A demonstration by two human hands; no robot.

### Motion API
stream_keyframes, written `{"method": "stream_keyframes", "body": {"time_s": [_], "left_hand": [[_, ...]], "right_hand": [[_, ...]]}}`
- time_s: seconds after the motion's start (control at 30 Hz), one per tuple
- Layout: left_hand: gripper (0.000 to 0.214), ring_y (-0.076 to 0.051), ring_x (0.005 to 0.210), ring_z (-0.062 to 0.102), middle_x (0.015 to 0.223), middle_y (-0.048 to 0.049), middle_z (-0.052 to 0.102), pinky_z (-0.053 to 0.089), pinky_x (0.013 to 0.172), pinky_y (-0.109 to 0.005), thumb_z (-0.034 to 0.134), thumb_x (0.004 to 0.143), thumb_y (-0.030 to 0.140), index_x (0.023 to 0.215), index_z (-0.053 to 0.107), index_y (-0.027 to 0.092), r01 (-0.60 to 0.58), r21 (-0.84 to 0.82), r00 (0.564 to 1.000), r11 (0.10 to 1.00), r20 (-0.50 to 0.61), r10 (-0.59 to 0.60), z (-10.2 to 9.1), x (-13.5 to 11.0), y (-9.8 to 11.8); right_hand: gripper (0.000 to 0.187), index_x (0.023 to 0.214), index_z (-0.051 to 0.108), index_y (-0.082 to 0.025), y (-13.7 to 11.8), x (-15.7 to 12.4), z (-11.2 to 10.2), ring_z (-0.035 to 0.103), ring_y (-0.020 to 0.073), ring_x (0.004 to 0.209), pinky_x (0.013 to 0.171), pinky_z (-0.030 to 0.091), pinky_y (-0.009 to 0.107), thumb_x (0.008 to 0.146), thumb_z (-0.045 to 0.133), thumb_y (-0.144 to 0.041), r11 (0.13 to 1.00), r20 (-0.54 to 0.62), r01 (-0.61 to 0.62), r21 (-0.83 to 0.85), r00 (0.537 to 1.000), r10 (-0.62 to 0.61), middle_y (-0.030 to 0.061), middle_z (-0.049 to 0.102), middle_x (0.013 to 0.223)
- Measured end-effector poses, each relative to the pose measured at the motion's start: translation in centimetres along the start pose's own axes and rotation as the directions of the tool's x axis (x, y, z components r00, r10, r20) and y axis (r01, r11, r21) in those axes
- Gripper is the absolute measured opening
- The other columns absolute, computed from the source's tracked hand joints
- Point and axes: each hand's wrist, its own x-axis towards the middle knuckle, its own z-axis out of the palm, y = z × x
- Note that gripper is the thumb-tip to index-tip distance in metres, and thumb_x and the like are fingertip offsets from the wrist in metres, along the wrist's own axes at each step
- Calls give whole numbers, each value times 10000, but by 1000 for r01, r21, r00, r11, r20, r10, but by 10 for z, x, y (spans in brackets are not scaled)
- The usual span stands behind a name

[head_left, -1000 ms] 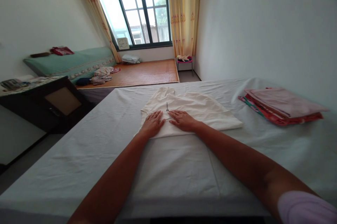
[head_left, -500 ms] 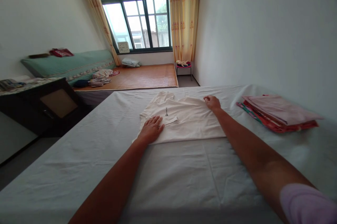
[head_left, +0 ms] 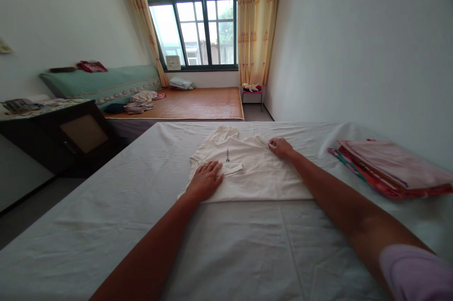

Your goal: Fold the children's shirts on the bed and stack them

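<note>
A cream T-shirt (head_left: 255,169) with small dark lettering lies partly folded on the white sheet (head_left: 240,249), its near edge fairly straight and its far side rumpled. Flat on the shirt's left part rests my left hand (head_left: 207,179), fingers stretched out beside a folded-over sleeve. My right hand (head_left: 281,147) is at the far right edge of the shirt, its fingers closed in a pinch on the fabric. The forearm crosses above the shirt's right end and hides part of it.
To the right, a stack of folded pink and red clothes (head_left: 392,164) lies on the sheet near the wall. Beyond are a bed with a brown mat (head_left: 201,103), a dark cabinet (head_left: 74,136) at left, and a small stool (head_left: 252,90) below the curtain.
My right hand has drawn slightly left and toward me with the shirt's far edge. The left hand stays flat on the shirt. The camera view has shifted a little.
</note>
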Motion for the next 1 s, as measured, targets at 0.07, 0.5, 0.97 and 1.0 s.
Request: {"method": "stream_keyframes", "body": {"time_s": [0.07,0.5,0.97,1.0], "left_hand": [[518,-246,1404,322,1497,-62,413,243,1147,-450,312,963,480,1409,448,254,-2,-2,1000,1000,-8,2,0,0,0],[534,-250,1408,313,1508,-72,393,224,1151,-453,299,966,481,1426,424,240,-2,-1,1000,1000,1,2,5,1,-3],[517,-265,1398,328,1493,-74,416,223,1155,-474,338,955,481,1399,457,246,-11,-69,1000,998,5,11,3,-2,-4],[508,-267,1394,333,1488,-75,424,225,1155,-477,354,952,474,1390,465,243,-14,-88,1000,996,-5,13,3,-1,-5]], "right_hand": [[338,1115,667,-235,7,2,-8,631,206,934,781,464,270,860,537,-415,997,6,68,-18,998,-68,86,710,1037],[366,1258,553,-216,-31,42,-10,495,282,1188,934,431,415,903,465,-236,995,-169,-8,-95,986,-8,104,645,1222],[394,1214,605,-230,-155,61,25,630,180,1039,890,464,275,823,560,-207,989,0,94,114,995,-95,36,684,1167],[368,1196,621,-247,-156,53,21,616,173,1058,916,451,275,845,523,-195,983,-42,142,115,990,-138,15,679,1181]]}}
